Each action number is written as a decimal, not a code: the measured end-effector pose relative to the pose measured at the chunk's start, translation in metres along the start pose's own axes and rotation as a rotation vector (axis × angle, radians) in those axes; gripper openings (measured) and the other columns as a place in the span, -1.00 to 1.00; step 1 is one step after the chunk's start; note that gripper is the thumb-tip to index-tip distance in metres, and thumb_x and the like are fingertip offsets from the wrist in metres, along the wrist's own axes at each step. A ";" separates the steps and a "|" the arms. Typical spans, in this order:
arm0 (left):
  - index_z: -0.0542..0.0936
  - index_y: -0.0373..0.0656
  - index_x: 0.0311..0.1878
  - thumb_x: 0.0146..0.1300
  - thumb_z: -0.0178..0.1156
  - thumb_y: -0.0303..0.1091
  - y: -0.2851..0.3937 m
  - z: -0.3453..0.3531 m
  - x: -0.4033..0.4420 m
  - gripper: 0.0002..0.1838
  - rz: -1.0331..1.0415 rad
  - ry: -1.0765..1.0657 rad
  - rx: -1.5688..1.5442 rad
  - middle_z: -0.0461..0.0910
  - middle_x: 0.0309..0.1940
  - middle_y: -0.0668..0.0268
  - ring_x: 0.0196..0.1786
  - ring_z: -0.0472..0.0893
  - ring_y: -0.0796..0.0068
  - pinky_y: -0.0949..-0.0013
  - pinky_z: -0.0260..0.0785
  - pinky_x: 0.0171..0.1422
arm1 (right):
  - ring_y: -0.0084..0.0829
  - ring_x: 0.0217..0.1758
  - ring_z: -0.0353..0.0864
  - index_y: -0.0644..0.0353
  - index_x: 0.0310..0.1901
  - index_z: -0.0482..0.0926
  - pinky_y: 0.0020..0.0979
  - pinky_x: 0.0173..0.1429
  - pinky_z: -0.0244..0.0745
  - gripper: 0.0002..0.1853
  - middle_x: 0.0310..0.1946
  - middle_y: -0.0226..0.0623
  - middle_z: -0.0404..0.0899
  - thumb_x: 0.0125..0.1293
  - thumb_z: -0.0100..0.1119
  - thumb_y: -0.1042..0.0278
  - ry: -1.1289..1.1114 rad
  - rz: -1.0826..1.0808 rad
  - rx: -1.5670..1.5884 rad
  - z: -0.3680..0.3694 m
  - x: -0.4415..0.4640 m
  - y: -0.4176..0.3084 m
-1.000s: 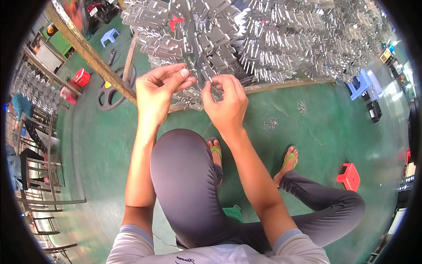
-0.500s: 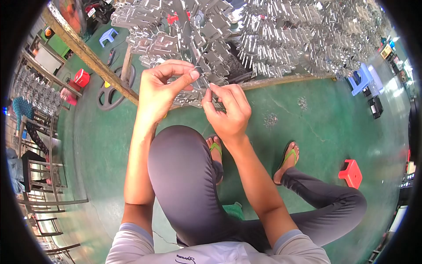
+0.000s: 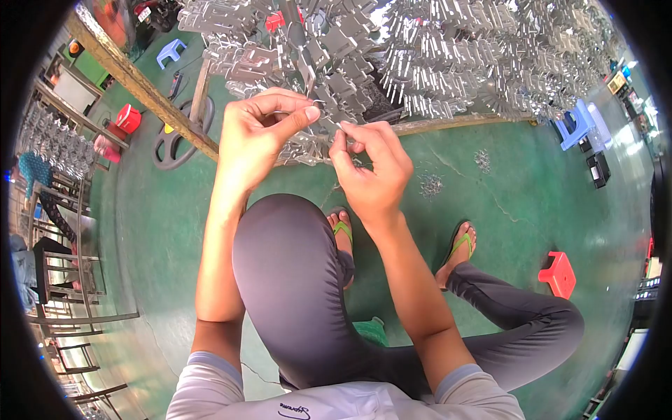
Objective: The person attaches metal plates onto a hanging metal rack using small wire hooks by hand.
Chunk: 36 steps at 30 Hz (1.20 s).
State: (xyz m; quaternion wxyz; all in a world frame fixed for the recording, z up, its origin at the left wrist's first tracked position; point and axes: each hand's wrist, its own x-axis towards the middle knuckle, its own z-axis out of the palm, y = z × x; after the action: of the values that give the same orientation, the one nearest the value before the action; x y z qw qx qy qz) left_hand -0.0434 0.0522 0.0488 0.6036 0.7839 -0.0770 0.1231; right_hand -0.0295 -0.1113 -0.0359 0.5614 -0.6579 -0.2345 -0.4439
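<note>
My left hand (image 3: pixel 262 136) is closed in a pinch, thumb and forefinger together at the low end of a hanging cluster of flat silver metal parts (image 3: pixel 343 38). What lies between its fingertips is too small to make out. My right hand (image 3: pixel 376 168) pinches a small thin metal part at its fingertips, a little lower and to the right. Grey metal pieces show in the short gap between the two hands. The dark upright bar (image 3: pixel 299 52) of the cluster runs down toward my left fingertips.
More hanging metal parts (image 3: pixel 476 56) fill the upper right. A wooden beam (image 3: pixel 140 80) slants along the left. On the green floor are small metal scraps (image 3: pixel 430 185), a red stool (image 3: pixel 558 274) and a blue stool (image 3: pixel 575 126). Another person (image 3: pixel 38 175) is at the far left.
My right hand has moved slightly right, widening the gap between my fingertips. My left hand has barely shifted and stays pinched. The hanging parts have swung a little.
</note>
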 end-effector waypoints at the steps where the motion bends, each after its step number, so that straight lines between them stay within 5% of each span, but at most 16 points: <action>1: 0.81 -0.31 -0.15 0.26 0.47 -0.51 0.000 0.000 0.000 -0.88 0.015 -0.002 0.023 0.73 -0.20 0.31 -0.11 0.66 0.58 0.45 0.48 0.08 | -0.37 -0.41 0.59 0.27 -0.19 0.69 -0.37 -0.36 0.51 -0.73 -0.37 -0.28 0.60 0.04 0.44 0.73 -0.012 -0.049 -0.033 -0.001 0.001 0.003; 14: 0.81 -0.34 -0.23 0.24 0.50 -0.45 -0.003 0.009 0.000 -0.87 0.078 0.104 0.041 0.69 -0.37 0.37 -0.33 0.55 0.69 0.52 0.33 -0.26 | -0.60 -0.43 0.55 0.26 -0.13 0.73 -0.49 -0.35 0.49 -0.69 -0.40 -0.34 0.61 0.07 0.44 0.77 -0.074 -0.009 0.031 -0.017 0.011 0.000; 18: 0.80 -0.34 -0.17 0.26 0.49 -0.47 -0.003 0.007 -0.001 -0.86 0.035 0.081 0.098 0.72 -0.26 0.35 -0.18 0.67 0.62 0.50 0.45 -0.03 | -0.48 -0.42 0.57 0.25 -0.16 0.71 -0.44 -0.35 0.50 -0.69 -0.40 -0.32 0.60 0.03 0.45 0.73 -0.107 -0.063 -0.024 -0.019 0.013 -0.003; 21: 0.80 -0.34 -0.25 0.23 0.50 -0.46 -0.005 0.011 -0.001 -0.87 0.087 0.136 0.085 0.66 -0.41 0.39 -0.37 0.50 0.71 0.53 0.31 -0.28 | -0.28 -0.37 0.60 0.24 -0.20 0.67 -0.30 -0.32 0.53 -0.69 -0.39 -0.29 0.57 -0.01 0.44 0.70 -0.136 -0.096 -0.073 -0.021 0.015 -0.008; 36: 0.81 -0.32 -0.24 0.24 0.47 -0.50 -0.009 0.012 -0.001 -0.91 0.078 0.144 0.002 0.69 -0.40 0.40 -0.34 0.55 0.72 0.54 0.35 -0.26 | -0.21 -0.32 0.59 0.27 -0.22 0.68 -0.22 -0.26 0.53 -0.79 -0.35 -0.26 0.59 0.11 0.47 0.50 -0.296 -0.059 -0.059 -0.018 0.028 -0.017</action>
State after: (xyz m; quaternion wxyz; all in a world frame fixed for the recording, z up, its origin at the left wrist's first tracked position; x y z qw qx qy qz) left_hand -0.0406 0.0429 0.0376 0.6017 0.7699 -0.0639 0.2027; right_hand -0.0352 -0.1295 -0.0033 0.4877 -0.7252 -0.3209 -0.3650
